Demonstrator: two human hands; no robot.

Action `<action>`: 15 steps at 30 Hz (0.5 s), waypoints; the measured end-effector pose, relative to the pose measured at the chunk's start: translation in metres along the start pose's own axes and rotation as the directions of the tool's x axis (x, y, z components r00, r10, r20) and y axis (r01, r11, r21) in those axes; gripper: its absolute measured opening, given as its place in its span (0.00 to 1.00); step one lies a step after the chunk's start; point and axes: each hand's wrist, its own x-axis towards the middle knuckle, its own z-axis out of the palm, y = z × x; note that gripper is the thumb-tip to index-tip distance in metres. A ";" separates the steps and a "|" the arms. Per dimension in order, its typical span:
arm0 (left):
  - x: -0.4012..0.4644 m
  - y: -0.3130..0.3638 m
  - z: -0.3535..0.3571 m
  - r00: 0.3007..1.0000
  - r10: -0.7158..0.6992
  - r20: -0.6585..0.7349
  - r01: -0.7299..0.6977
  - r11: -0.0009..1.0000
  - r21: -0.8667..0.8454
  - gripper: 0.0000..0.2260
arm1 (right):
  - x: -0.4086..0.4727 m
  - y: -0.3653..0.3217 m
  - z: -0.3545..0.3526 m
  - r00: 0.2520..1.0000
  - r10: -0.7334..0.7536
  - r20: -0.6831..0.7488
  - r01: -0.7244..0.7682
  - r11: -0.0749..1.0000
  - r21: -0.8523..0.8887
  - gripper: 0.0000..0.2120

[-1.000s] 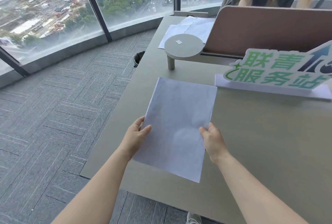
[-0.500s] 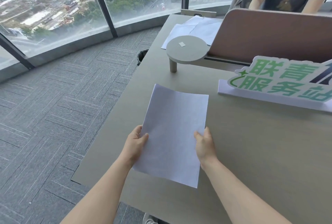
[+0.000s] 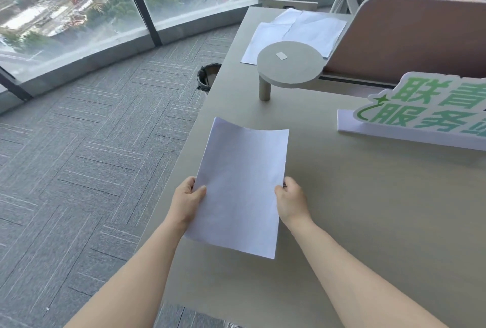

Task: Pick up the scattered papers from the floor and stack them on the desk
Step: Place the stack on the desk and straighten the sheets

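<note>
While both hands grip it, a sheet of paper (image 3: 242, 185) hangs over the near-left part of the worktop (image 3: 368, 209).

With its thumb on top and its fingers hidden beneath, the left hand (image 3: 185, 202) is closed on the sheet's left edge, and the right hand (image 3: 292, 202) pinches the right edge directly across from it. Between them the paper sags a little; its far edge curves upward ahead of the fingers, and its near corner reaches back past the right wrist. Whether the sheet touches the worktop cannot be told. Well ahead of the hands, more loose sheets (image 3: 297, 33) lie on the worktop behind a round raised stand (image 3: 289, 64). Ahead and to the right of the right hand stands a green-lettered sign (image 3: 426, 114). Left of the left hand, grey carpet (image 3: 92, 156) stretches toward the windows.
</note>
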 end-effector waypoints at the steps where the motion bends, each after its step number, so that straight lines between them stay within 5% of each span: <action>1: 0.005 -0.001 -0.004 1.000 0.001 0.000 -0.001 1.000 0.012 0.08 | 0.002 -0.002 0.005 1.000 -0.001 -0.001 0.001 1.000 -0.013 0.10; 15: 0.053 -0.009 -0.033 0.992 0.049 -0.118 -0.005 0.937 0.349 0.03 | 0.026 -0.006 0.052 1.000 0.028 0.012 -0.026 0.994 -0.109 0.09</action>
